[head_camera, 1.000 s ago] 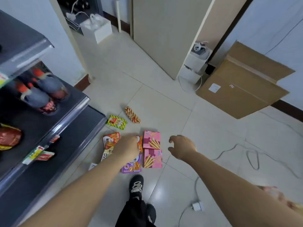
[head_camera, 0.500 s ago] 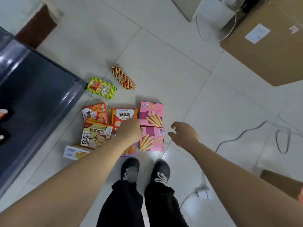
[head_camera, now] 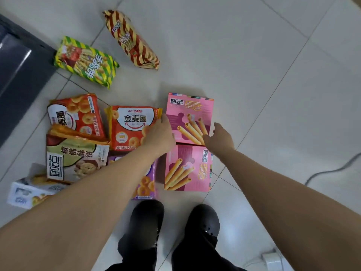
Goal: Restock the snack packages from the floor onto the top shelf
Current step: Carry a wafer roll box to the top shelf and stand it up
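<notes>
1. Head view looks down at the tiled floor point(head_camera: 244, 55), where every snack package lies near the person's black shoes point(head_camera: 144, 222); none is lifted, and the top shelf is out of view, with only a dark shelf edge point(head_camera: 17, 61) at the left.
2. Two pink wafer-roll boxes point(head_camera: 190, 116) lie touching end to end. They look like stiff, light cardboard, best held across the two long edges; the rolls inside are probably brittle, so squeezing hard seems unwise.
3. The walnut-biscuit bag point(head_camera: 76, 161) overlaps one of two orange ring-biscuit bags point(head_camera: 76, 114), and a purple ring-snack bag point(head_camera: 145, 184) lies partly under the left forearm. These are soft, slick film pouches, likely light and crushable, safest taken by a sealed end or flat across the width.
4. A green-striped bag point(head_camera: 88, 63) and a red-striped bag point(head_camera: 132, 42) lie farther off, apart from the rest; a small white box point(head_camera: 25, 192) sits at the lower left.
5. The left hand point(head_camera: 160, 133) rests with its grip loosely curled between the middle orange bag point(head_camera: 132, 124) and the upper pink box, pinching nothing visible.
6. The right hand point(head_camera: 218, 137) has its grip spread at that box's right edge, holding nothing.
</notes>
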Demonstrator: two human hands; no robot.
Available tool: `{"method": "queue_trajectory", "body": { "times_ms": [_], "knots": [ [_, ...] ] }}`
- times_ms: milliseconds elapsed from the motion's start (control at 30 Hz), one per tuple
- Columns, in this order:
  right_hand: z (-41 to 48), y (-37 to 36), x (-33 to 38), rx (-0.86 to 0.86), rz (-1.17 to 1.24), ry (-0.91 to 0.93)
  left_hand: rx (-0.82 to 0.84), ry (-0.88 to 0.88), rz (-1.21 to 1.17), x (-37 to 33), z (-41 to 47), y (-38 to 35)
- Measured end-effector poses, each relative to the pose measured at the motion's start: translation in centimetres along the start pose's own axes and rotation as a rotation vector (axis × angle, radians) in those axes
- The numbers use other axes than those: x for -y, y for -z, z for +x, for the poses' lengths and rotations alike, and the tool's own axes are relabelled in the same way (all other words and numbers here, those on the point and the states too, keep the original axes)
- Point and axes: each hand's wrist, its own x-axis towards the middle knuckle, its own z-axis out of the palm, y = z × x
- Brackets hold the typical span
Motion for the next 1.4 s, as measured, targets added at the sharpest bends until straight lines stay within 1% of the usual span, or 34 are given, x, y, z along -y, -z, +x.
{"method": "queue_trajectory", "body": {
  "times_ms": [100,167,267,367,433,567,667,800,967,1067,1233,1300,1400],
  "knots": [
    [1.5,-0.8,0.8,0.048,0.321,-0.082,0.059,0.137,-0.311,-0.5,1.6,-0.5],
    [1.6,-0.7,1.2,0.014,0.401,-0.081,0.063,0.156,-0.442,-1.1,1.2,0.1],
    [0.5,0.5,1.6,-0.085,0.420,-0.048,0.019,0.117,-0.564,-2.2,-1.1,2.1],
    [-2.4,2.3,2.8,-0.173,0.453,-0.013,-0.049,0.107,-0.648,-3.1,-4.1,4.7],
    [-5.1,3.7,4.1,-0.229,0.459,0.000,-0.122,0.136,-0.700,-3.5,-6.5,6.6],
    [-11.0,6.5,7.3,-0.311,0.467,0.021,-0.249,0.152,-0.733,-4.8,-12.1,11.5],
    [-15.6,8.9,9.8,-0.313,0.416,0.102,-0.355,0.128,-0.729,-5.9,-16.6,16.1],
    [-22.0,12.9,14.0,-0.300,0.413,0.162,-0.476,0.139,-0.757,-6.9,-22.3,22.3],
    [-30.3,17.7,19.9,-0.325,0.396,0.313,-0.648,0.158,-0.874,-8.4,-30.8,28.7],
    [-35.1,19.5,22.9,-0.315,0.372,0.422,-0.773,0.207,-0.924,-8.7,-36.3,31.2],
    [-44.5,20.2,27.8,-0.179,0.318,0.642,-0.962,0.315,-0.966,-7.1,-45.7,33.9],
    [-48.6,19.7,29.2,-0.138,0.288,0.740,-1.041,0.370,-1.032,-6.2,-49.4,34.6],
    [-54.6,18.5,30.6,-0.024,0.259,0.866,-1.147,0.411,-1.115,-4.4,-54.9,35.3]
  ]
}}
